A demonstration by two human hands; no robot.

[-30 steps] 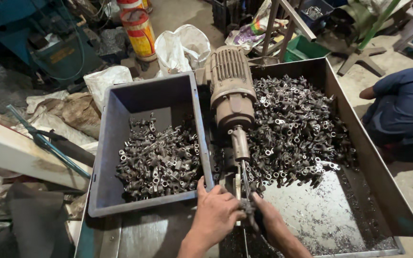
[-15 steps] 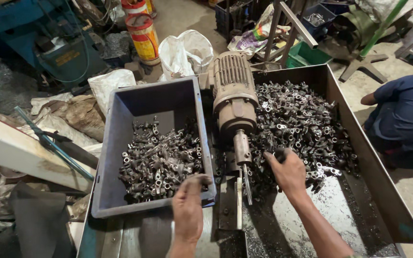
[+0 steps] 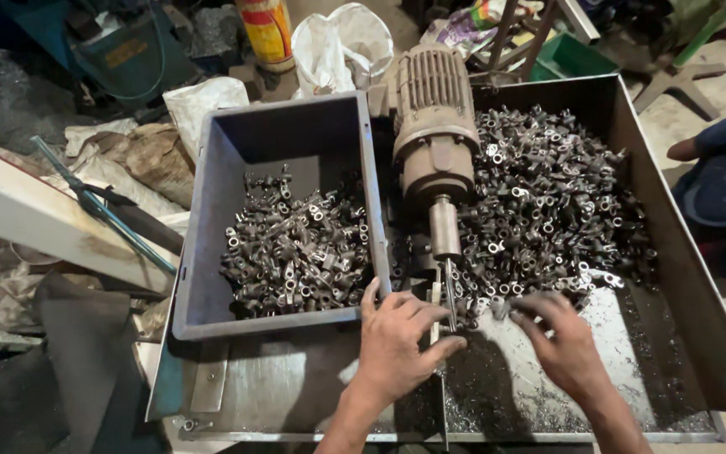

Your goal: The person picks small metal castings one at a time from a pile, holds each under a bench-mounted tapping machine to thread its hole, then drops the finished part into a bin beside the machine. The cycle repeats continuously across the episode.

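Grey bin (image 3: 212,210) — dark silvery metal parts (image 3: 296,252)

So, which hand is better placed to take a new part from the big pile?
The right hand. Its fingers touch the near edge of the pile in the tray, while the left hand rests by the bit.

Bare tray floor (image 3: 632,370) lay open near the right hand (image 3: 566,351), littered only with metal swarf. The heap of metal fittings (image 3: 548,202) blocked the tray's far half. The motor (image 3: 434,126) and its spindle (image 3: 445,231) stood between the tray and the grey bin (image 3: 212,210). The left hand (image 3: 397,345) rested just beside the bin's near corner.
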